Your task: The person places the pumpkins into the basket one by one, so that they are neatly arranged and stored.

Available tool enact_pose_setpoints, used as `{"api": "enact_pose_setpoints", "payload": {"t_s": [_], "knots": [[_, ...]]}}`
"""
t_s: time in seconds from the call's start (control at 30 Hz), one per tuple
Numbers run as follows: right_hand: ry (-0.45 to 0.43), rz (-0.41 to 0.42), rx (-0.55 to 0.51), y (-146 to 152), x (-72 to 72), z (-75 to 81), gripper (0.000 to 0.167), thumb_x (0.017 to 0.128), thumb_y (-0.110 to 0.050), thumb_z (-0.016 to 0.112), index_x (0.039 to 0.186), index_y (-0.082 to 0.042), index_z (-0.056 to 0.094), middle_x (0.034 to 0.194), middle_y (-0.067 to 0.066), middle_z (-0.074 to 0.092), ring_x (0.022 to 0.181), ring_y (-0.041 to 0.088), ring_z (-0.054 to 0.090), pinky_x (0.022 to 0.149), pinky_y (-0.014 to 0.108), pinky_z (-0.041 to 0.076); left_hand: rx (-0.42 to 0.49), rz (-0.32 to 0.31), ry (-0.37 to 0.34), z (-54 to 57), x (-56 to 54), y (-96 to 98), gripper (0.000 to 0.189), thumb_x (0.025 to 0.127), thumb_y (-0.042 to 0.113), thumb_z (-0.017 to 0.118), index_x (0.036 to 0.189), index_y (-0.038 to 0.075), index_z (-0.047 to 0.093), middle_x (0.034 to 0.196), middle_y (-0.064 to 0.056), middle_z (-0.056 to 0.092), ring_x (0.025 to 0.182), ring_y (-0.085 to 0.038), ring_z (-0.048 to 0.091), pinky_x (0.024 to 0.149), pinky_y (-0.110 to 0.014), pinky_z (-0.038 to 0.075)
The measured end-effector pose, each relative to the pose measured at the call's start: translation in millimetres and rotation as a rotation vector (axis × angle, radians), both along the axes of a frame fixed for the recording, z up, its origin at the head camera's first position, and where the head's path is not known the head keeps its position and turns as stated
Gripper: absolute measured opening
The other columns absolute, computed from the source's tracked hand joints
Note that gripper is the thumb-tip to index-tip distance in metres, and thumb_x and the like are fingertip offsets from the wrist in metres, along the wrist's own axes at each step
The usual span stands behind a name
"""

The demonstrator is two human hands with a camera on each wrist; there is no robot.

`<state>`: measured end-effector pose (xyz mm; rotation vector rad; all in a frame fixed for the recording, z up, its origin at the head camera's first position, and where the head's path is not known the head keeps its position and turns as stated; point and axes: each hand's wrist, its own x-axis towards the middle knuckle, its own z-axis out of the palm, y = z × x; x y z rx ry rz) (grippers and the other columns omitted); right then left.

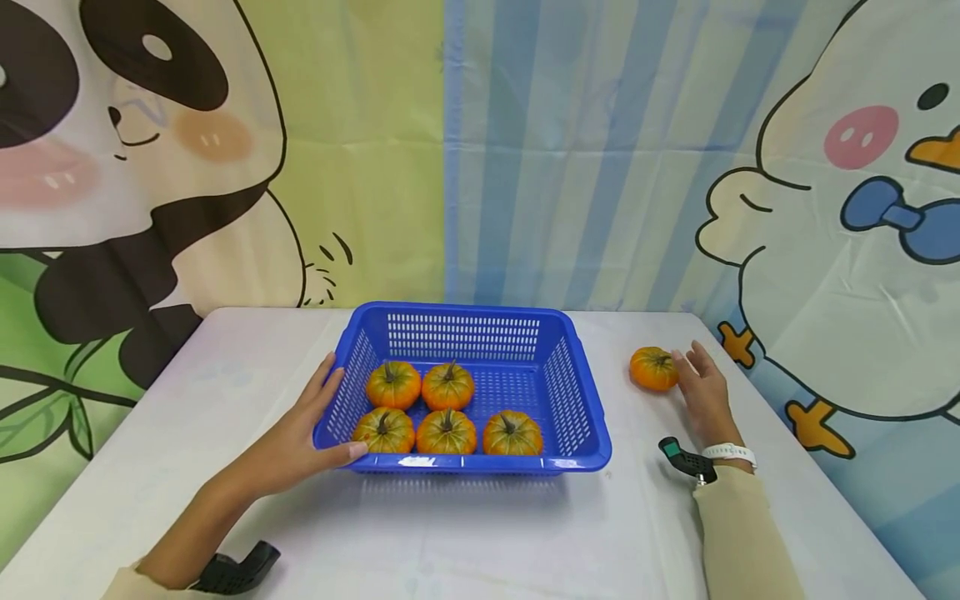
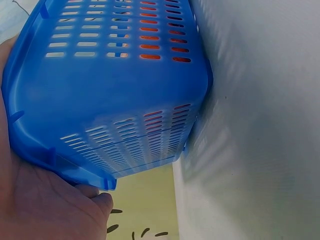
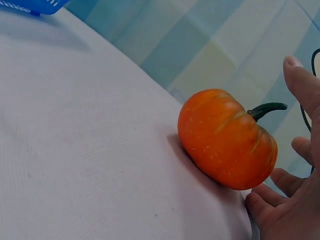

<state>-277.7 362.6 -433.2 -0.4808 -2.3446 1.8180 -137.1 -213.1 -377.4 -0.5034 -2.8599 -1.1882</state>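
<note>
A blue plastic basket (image 1: 480, 464) stands on the table with several small orange pumpkins (image 1: 447, 432) inside. My left hand (image 1: 288, 446) holds its near left corner, thumb over the front rim and fingers along the left rim. In the left wrist view the palm (image 2: 50, 205) lies against the basket's rim (image 2: 35, 150). One more pumpkin (image 1: 652, 369) lies on the table to the right of the basket. Beside it is my right hand (image 1: 707, 396). In the right wrist view, its fingers are spread near the orange pumpkin (image 3: 225, 142) without gripping it; the dark stem points toward the hand.
The white-covered table (image 1: 465, 542) ends at a patterned curtain (image 1: 570, 150) behind it. The pumpkins sit in the left and front of the basket, and its bare floor (image 1: 510, 387) shows at the back right. Black wrist devices (image 1: 238, 568) sit at both wrists.
</note>
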Motion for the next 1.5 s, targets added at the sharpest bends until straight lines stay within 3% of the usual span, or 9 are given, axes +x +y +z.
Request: {"api": "enact_pose_setpoints", "payload": {"t_s": [0.17,0.4,0.63,0.9,1.2,1.5], "knots": [[-0.033,0.038,0.025,-5.3,-1.1,-0.7,0.093,0.089,-0.062,0.057,0.158,-0.027,0.006,0.163,0.007,0.006,0.147,0.032,0.010,0.114,0.055,0.012,-0.005,0.003,0.001,1.3,0.4,-0.5,0.104,0.083,0.045,0.071,0.157,0.010,0.006,0.162,0.000,-0.015,0.142,-0.049,0.006,0.100,-0.074,0.021],[-0.054,0.011,-0.048,-10.6,-3.6,4.0,0.090,0.091,-0.056,0.058,0.158,-0.025,0.007,0.163,0.006,0.005,0.147,0.029,0.009,0.116,0.048,0.010,-0.008,-0.001,0.009,2.8,0.9,-0.6,0.104,0.083,0.045,0.071,0.157,0.009,0.007,0.162,-0.001,-0.013,0.142,-0.050,0.007,0.099,-0.074,0.021],[-0.104,-0.023,0.050,-13.7,-9.0,1.9,0.100,0.088,-0.064,0.055,0.158,-0.019,-0.001,0.161,0.015,0.007,0.146,0.035,0.012,0.114,0.052,0.014,-0.007,0.003,0.010,2.8,0.9,-0.6,0.104,0.083,0.045,0.070,0.157,0.010,0.007,0.162,0.000,-0.014,0.142,-0.051,0.008,0.099,-0.075,0.021],[-0.127,-0.063,0.071,-15.2,-6.2,2.4,0.077,0.095,-0.048,0.056,0.155,-0.011,0.025,0.159,0.015,0.020,0.143,0.034,0.022,0.114,0.045,0.023,-0.001,0.000,0.008,1.0,0.7,0.3,0.104,0.083,0.045,0.071,0.157,0.009,0.007,0.162,0.000,-0.013,0.142,-0.049,0.007,0.100,-0.074,0.021],[-0.132,-0.110,0.027,-17.5,-8.2,2.5,0.072,0.095,-0.047,0.057,0.152,-0.010,0.034,0.157,0.011,0.027,0.143,0.030,0.024,0.114,0.043,0.023,-0.003,-0.003,0.011,-1.4,-0.6,-0.5,0.104,0.084,0.045,0.071,0.157,0.008,0.007,0.162,0.000,-0.014,0.142,-0.049,0.007,0.101,-0.074,0.020],[-0.108,-0.012,0.041,-20.8,-8.8,0.6,0.075,0.094,-0.052,0.057,0.151,-0.007,0.036,0.156,0.014,0.028,0.142,0.032,0.025,0.115,0.046,0.022,-0.004,0.002,0.013,-2.9,-0.7,-1.0,0.104,0.084,0.045,0.070,0.157,0.009,0.007,0.162,0.000,-0.013,0.142,-0.049,0.007,0.100,-0.074,0.020]]}}
